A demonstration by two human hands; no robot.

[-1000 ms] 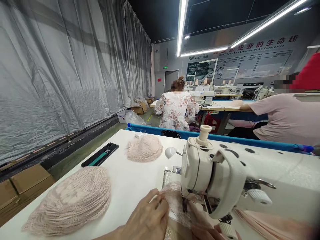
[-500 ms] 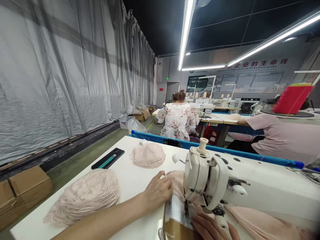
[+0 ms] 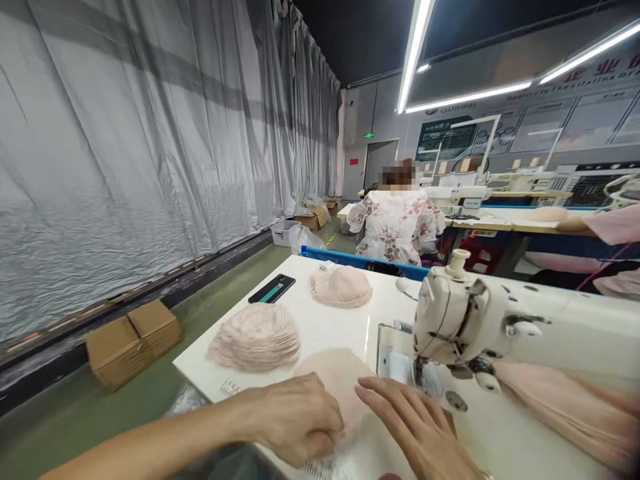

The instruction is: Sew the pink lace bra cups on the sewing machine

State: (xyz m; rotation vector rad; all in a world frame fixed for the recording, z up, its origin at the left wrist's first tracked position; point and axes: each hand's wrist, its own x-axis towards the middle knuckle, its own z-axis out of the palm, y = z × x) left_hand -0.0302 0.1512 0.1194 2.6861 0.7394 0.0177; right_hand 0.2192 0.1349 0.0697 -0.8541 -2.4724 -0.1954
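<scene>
A pale pink bra cup lies on the white table at the left of the sewing machine. My left hand is closed at the near left edge of the cup, its fingers curled onto the fabric. My right hand is open, fingers stretched out, with the tips at the cup's right side. Part of the cup's near edge is hidden by the left hand. Beyond the left hand sits a stack of pink cups, and a smaller pink pile is farther back.
A phone lies near the table's left edge. Folded pink fabric rests beneath the machine arm. A cardboard box stands on the floor at left. Ahead, a person in a floral top sits at another table.
Both hands and the pink cup have come away from the needle area, toward me and to the left. The right hand's fingers have straightened. The view has swung left.
</scene>
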